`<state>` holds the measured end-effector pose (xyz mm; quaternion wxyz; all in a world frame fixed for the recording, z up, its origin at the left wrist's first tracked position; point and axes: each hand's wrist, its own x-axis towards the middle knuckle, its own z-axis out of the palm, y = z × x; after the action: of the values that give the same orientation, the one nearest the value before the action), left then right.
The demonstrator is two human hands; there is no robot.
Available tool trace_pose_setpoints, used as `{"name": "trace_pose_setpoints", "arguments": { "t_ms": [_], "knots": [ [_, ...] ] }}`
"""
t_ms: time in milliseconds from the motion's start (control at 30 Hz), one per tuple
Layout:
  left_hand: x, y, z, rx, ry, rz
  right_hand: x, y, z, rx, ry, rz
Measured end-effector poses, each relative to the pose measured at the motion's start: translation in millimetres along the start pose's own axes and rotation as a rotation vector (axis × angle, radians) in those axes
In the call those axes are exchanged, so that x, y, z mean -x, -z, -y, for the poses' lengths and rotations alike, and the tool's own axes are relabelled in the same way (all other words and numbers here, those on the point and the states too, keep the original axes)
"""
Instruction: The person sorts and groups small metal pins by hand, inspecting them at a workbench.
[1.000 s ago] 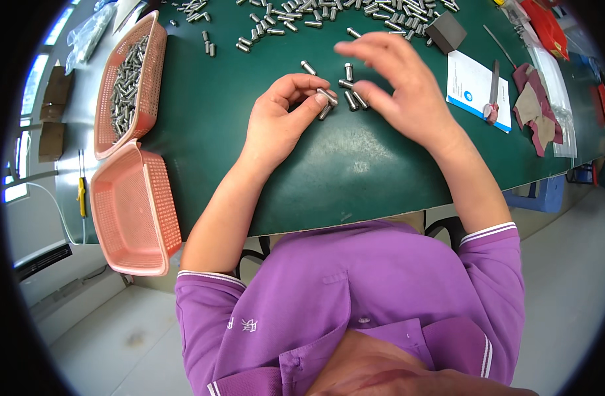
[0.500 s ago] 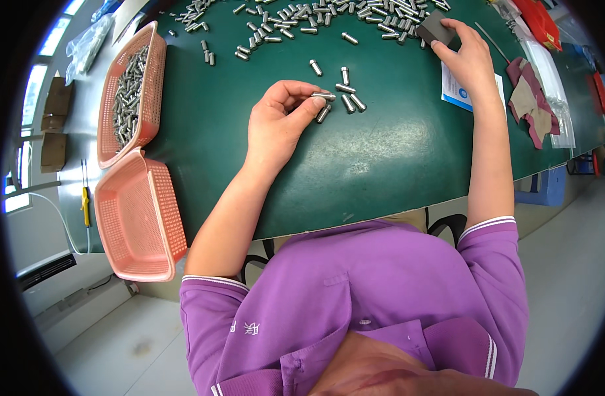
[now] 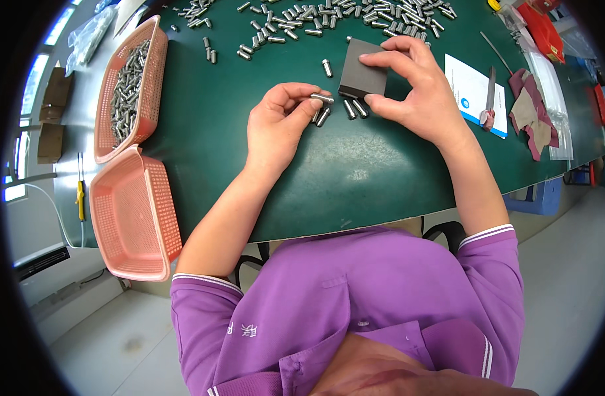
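Note:
My left hand (image 3: 276, 125) pinches a short shiny metal pin (image 3: 322, 98) between thumb and forefinger, a little above the green table. More metal pins (image 3: 323, 117) lie just beneath its fingertips. My right hand (image 3: 418, 89) grips a dark grey rectangular block (image 3: 364, 69), thumb at the near edge and fingers over the far side. Two loose pins (image 3: 355, 109) show at the block's near edge, and another pin (image 3: 327, 68) lies to its left. Part of the tabletop behind the block is hidden.
A large heap of metal pins (image 3: 329, 16) spreads along the far side. At left stand a pink basket of small metal parts (image 3: 159, 72) and an empty pink basket (image 3: 172, 211). On the right lie a paper sheet (image 3: 455, 76), a flat tool with wrapped handle (image 3: 490, 99) and a cloth (image 3: 533, 112).
My right hand has carried the grey block leftward and nearer, from beside the paper to close by my left hand. The flat tool on the paper now shows. My left hand stays put, holding the pin.

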<state>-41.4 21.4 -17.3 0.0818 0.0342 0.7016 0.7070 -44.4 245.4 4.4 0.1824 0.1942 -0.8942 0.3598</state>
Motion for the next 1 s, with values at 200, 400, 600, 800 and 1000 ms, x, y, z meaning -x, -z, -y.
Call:
{"name": "trace_pose_setpoints", "arguments": {
  "t_ms": [200,400,600,800,1000],
  "knots": [
    [-1,0,0,0.058,0.016,0.009,1,0,7,-0.14,-0.029,0.122],
    [0,1,-1,0.051,0.019,0.012,7,-4,13,-0.193,-0.035,0.145],
    [-1,1,0,0.111,0.013,0.031,0,3,3,-0.056,-0.102,-0.039],
    [1,1,1,0.055,0.02,0.003,3,4,16,-0.224,0.075,0.178],
    [1,0,0,0.051,0.002,0.034,1,5,8,-0.059,0.025,0.036]
  ]
}}
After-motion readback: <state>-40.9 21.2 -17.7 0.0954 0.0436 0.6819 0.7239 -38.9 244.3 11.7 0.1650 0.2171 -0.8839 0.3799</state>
